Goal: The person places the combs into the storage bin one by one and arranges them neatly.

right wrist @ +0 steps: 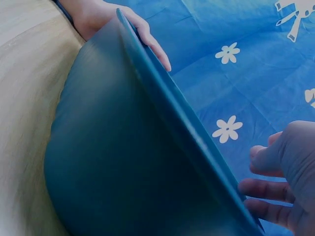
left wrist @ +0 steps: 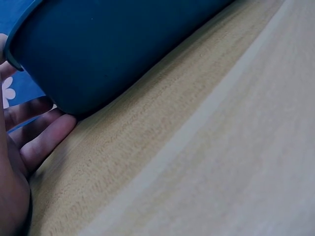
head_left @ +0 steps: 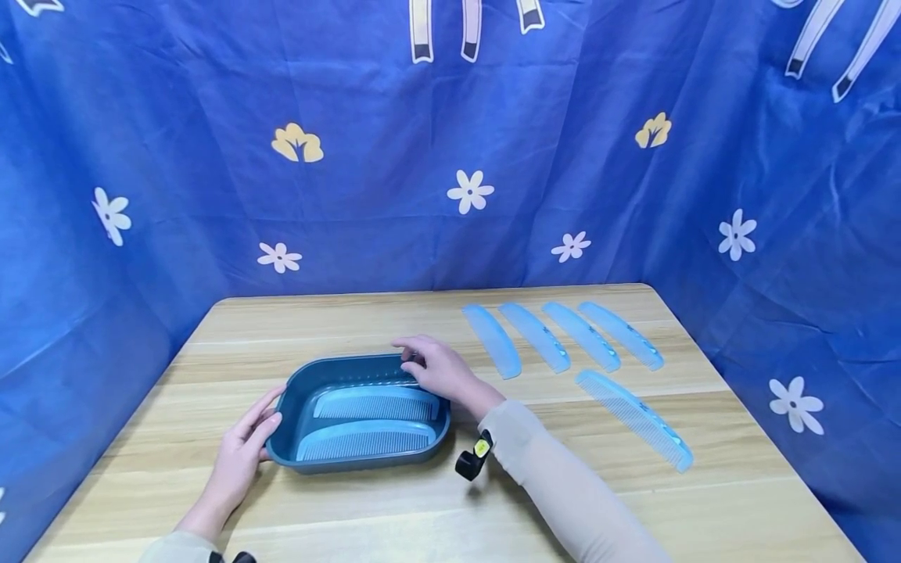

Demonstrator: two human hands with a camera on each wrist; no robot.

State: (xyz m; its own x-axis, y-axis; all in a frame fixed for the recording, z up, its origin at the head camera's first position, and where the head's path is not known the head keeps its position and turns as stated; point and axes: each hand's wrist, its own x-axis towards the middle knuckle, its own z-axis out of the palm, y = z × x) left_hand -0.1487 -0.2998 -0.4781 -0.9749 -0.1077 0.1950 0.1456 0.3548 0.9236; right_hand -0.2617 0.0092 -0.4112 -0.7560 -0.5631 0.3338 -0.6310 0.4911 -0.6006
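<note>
A dark teal plastic basin (head_left: 352, 467) sits on the table with two light-blue combs in it, one comb (head_left: 376, 403) behind the other comb (head_left: 366, 442). My left hand (head_left: 242, 446) holds the basin's left end, thumb at the rim and fingers outside; the left wrist view shows fingertips (left wrist: 61, 125) against the lower wall. Over the far right rim is my right hand (head_left: 439, 367), its fingers loosely bent with nothing between them. In the right wrist view some of its fingers (right wrist: 268, 189) are close beside the rim, the thumb apart.
Right of the basin, a row of light-blue combs (head_left: 493, 342) lies at the back of the wooden table (head_left: 366, 516). Another comb (head_left: 637, 421) lies nearer, slanted. A blue patterned cloth (head_left: 394, 156) hangs behind and at both sides.
</note>
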